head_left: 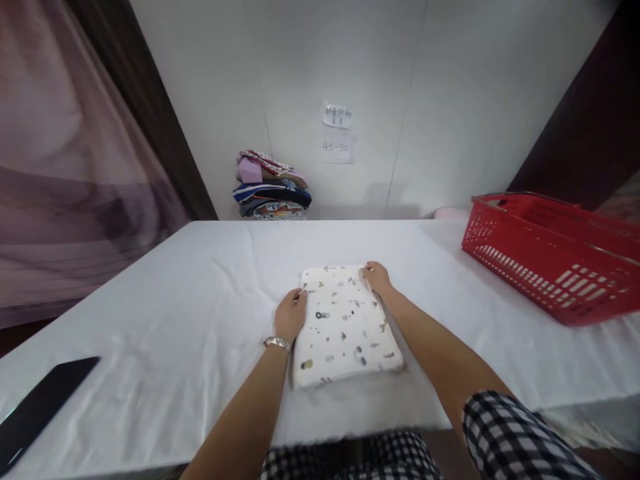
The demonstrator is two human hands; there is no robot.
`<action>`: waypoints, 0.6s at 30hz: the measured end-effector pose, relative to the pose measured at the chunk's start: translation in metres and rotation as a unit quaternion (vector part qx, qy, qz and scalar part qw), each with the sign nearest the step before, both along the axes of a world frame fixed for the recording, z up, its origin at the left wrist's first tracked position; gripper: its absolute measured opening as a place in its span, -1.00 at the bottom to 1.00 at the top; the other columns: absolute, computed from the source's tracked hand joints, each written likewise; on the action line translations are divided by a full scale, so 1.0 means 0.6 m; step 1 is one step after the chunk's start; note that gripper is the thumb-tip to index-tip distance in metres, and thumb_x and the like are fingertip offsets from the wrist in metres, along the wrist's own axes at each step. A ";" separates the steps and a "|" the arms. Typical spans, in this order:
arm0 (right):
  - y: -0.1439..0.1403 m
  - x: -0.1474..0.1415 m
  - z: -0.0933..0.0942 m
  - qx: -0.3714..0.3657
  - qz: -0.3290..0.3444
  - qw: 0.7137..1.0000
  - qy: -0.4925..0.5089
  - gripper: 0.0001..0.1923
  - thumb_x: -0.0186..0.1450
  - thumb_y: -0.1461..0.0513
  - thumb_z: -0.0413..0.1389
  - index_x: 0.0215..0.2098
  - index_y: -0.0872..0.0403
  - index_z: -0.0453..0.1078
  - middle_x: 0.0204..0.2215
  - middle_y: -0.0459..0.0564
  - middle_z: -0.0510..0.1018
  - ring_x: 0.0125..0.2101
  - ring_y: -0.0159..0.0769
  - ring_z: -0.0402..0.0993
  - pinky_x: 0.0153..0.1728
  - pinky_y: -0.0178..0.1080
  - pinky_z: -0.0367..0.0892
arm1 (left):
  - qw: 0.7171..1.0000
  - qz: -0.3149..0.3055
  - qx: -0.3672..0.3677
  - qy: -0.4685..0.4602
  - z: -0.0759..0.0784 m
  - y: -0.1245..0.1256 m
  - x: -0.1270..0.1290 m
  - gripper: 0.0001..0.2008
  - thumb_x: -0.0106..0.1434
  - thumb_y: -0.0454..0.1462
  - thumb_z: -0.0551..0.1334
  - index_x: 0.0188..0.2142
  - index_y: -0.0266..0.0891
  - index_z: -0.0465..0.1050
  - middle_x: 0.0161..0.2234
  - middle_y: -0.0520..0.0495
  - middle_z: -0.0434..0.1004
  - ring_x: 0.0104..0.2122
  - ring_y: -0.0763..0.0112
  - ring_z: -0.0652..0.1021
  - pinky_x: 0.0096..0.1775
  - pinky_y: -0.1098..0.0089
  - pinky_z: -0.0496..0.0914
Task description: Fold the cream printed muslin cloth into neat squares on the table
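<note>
You have a folded white cloth [345, 327] with small scattered prints lying flat near the front edge of the table [165, 320], about midway along that edge. It forms a neat rectangle, its long sides running away from you and its near short end close to the table's front edge.

Your left hand [291, 315] rests against the cloth's left long edge, near its far end; the fingers lie close together, their tips touching the edge, and a metal watch [277, 343] sits on that wrist. Your right hand [377, 277] is on the far right corner of the cloth, fingers curled together over the corner; whether they pinch the fabric or only press on it cannot be told. Your right forearm runs along the cloth's right edge.

The table wears a white cover. Near its front left corner lies a dark flat phone [40, 410]. On the right side, towards the back, stands a red plastic basket [555, 257]. At the back edge, left of centre against the wall, sits a stack of folded coloured clothes [270, 187], and two paper notes [337, 130] are stuck to the wall above.
</note>
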State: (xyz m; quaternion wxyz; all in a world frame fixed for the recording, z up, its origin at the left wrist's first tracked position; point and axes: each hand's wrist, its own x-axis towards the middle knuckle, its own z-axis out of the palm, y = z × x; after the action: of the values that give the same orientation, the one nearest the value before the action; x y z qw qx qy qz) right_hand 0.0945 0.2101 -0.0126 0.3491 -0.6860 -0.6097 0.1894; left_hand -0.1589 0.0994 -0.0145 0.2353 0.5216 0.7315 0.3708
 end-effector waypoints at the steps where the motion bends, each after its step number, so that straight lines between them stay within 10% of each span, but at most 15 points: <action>1: 0.000 0.002 -0.001 0.007 -0.008 1.000 0.007 -0.86 0.16 0.22 0.06 -0.53 0.07 0.36 -0.23 -0.02 0.54 -0.16 -0.28 0.42 -0.12 -0.32 0.23 | 1.000 -0.003 0.000 0.000 -0.001 0.000 -0.001 -0.65 0.26 -0.05 0.08 -0.06 -0.12 0.42 -0.15 -0.06 0.57 -0.20 0.29 0.54 -0.11 0.32 0.37; 18: -0.006 -0.006 0.004 0.004 -0.022 1.000 0.002 -0.87 0.12 0.20 0.09 -0.55 0.06 0.38 -0.17 -0.03 0.55 -0.15 -0.28 0.43 -0.15 -0.34 0.26 | 1.000 -0.023 -0.009 -0.008 -0.001 0.000 -0.004 -0.62 0.23 -0.02 0.11 -0.03 -0.12 0.40 -0.13 -0.07 0.55 -0.17 0.28 0.54 -0.09 0.32 0.37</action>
State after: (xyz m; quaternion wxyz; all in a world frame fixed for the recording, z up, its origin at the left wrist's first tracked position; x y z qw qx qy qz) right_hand 0.0909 0.2067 -0.0102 0.3570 -0.6974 -0.5945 0.1808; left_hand -0.1611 0.0993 -0.0152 0.2540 0.5333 0.7206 0.3630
